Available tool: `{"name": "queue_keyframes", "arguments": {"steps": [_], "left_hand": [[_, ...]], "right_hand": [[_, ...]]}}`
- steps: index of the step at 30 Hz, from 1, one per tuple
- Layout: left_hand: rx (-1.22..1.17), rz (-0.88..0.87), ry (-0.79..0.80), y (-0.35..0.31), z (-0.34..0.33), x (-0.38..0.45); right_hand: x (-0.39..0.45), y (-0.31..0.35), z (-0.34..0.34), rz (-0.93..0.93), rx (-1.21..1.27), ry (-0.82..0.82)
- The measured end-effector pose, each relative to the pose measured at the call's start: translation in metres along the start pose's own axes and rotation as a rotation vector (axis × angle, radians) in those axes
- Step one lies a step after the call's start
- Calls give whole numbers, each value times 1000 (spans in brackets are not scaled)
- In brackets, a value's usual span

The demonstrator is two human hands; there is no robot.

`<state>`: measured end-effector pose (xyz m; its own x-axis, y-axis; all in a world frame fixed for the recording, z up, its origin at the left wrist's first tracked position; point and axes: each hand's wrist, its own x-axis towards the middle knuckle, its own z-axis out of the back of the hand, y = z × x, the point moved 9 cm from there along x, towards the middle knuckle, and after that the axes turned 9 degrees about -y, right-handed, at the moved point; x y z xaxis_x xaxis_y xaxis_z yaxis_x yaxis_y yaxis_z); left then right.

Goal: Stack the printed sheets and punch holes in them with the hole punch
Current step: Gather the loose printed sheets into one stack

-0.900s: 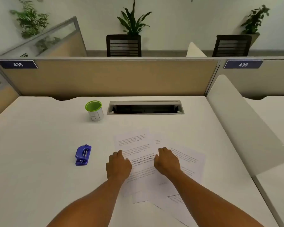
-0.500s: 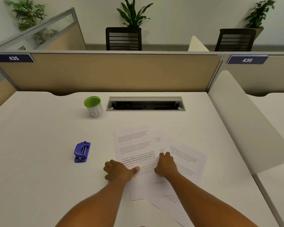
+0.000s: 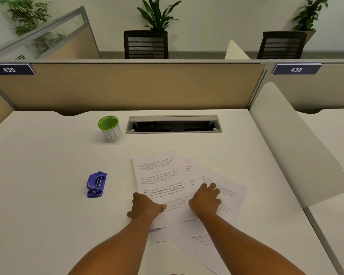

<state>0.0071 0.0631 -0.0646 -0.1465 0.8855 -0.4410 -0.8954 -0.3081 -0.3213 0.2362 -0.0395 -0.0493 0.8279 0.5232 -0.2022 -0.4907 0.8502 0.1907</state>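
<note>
Several printed sheets lie fanned and overlapping on the white desk, in front of me. My left hand pinches the left edge of the top sheet, thumb on the paper. My right hand rests flat on the sheets to the right, fingers spread. The blue hole punch sits on the desk, well to the left of the sheets and clear of both hands.
A white cup with a green rim stands behind the papers, next to an open cable tray. A beige partition closes the desk's far side. A white divider panel runs along the right.
My left hand slid back to the left edge of the top sheet and closed on it. My right hand shifted a little right on the sheets.
</note>
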Motion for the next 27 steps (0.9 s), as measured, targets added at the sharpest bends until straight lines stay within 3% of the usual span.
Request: {"name": "queue_keyframes", "arguments": {"steps": [9,13,17,27], "left_hand": [[-48,-56,-4,1,2,1],[-50,-62,-32,0,3,1],[21,-81,-114,-10,7,-2],[-176,80,25,-8,-5,4]], "right_hand": [[2,-9,-7,-205,117,101],[5,-8,-13,-232,202,136],[3,-5,-14,-227,127,113],[7,-5,-13,-188,75,86]]}}
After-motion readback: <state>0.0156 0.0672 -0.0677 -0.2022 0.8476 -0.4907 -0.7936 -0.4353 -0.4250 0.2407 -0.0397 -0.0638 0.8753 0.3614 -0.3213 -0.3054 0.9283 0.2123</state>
